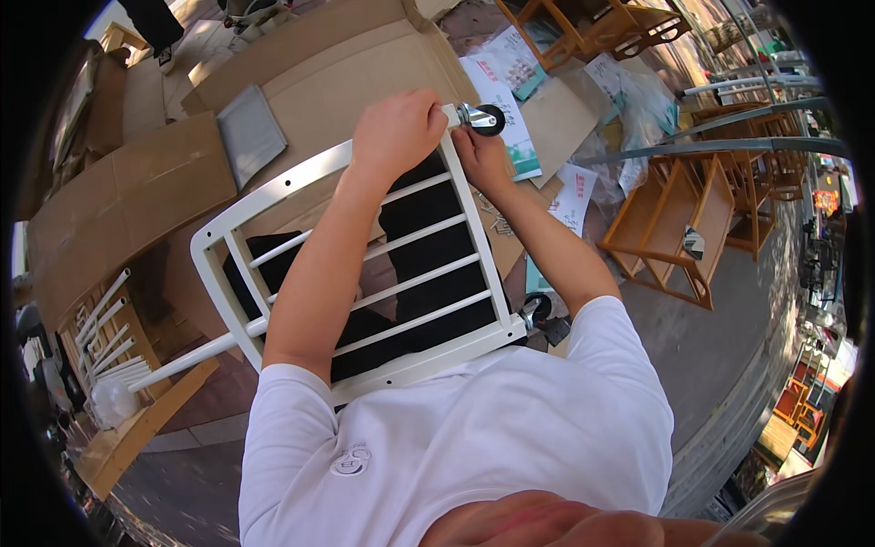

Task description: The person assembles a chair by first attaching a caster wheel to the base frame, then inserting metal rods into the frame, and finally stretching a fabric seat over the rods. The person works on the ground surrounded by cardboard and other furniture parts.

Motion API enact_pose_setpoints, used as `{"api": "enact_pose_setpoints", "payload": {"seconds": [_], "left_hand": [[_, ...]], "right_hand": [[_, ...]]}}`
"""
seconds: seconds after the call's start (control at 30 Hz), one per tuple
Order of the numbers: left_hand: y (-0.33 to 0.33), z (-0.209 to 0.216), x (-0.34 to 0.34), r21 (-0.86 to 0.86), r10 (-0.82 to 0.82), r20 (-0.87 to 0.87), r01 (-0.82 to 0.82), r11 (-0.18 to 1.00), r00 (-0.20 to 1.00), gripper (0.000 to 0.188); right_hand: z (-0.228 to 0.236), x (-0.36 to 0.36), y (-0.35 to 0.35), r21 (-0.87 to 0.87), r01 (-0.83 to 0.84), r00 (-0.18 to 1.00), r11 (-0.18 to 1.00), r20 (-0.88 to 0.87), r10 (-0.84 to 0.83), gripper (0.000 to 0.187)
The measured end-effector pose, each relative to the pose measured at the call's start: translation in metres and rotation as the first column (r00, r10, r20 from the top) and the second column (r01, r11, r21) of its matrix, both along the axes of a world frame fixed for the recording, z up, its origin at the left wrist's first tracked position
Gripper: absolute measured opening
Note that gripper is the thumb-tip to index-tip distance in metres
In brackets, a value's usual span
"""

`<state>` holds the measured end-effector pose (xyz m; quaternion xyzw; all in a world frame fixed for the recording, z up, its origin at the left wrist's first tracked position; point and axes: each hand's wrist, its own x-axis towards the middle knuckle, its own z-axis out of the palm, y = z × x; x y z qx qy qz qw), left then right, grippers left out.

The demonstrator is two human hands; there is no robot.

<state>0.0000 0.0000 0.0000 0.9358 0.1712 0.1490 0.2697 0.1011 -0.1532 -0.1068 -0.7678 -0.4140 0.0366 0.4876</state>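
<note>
A white slatted frame [310,170] rests across my lap, tilted, with thin white bars between its rails. Closed around its far right corner is my left hand [396,135]. My right hand [485,166] is curled at the same corner, against the right rail just below a caster with a black wheel [489,119]; some of its fingers are hidden behind the rail. A second caster [538,308] sits on the near right corner. From the frame's left side a white post [199,356] sticks out, its end in clear plastic wrap [114,403].
Cardboard sheets [137,178] cover the ground ahead and to the left. Loose white tubes [109,333] lie at the left. Printed sheets [501,114] and plastic bags [643,118] are spread on the right, beside wooden shelf units [670,219]. A grey flat panel [251,137] lies on the cardboard.
</note>
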Motion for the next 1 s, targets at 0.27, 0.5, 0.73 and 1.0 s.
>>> {"api": "enact_pose_setpoints", "payload": {"seconds": [0.27, 0.5, 0.73, 1.0], "left_hand": [[0.000, 0.001, 0.000, 0.002, -0.022, 0.093, 0.021, 1.000, 0.995, 0.018], [0.000, -0.001, -0.001, 0.015, -0.019, 0.054, 0.019, 1.000, 0.998, 0.017], [0.002, -0.003, -0.002, 0.023, -0.023, 0.065, 0.021, 1.000, 0.998, 0.018], [0.000, 0.002, -0.001, 0.021, -0.029, 0.069, 0.028, 0.999, 0.997, 0.018]], "right_hand": [[0.068, -0.031, -0.021, -0.115, 0.165, 0.985, 0.979, 0.067, -0.158, 0.012], [0.124, -0.018, -0.010, -0.192, 0.056, 0.909, 0.980, 0.416, 0.030, 0.013], [0.143, 0.066, 0.045, -0.391, -0.372, 0.910, 0.842, 0.026, 0.414, 0.015], [0.033, 0.122, 0.054, -0.028, -0.745, 0.526, 0.666, -0.639, 0.562, 0.021]]}}
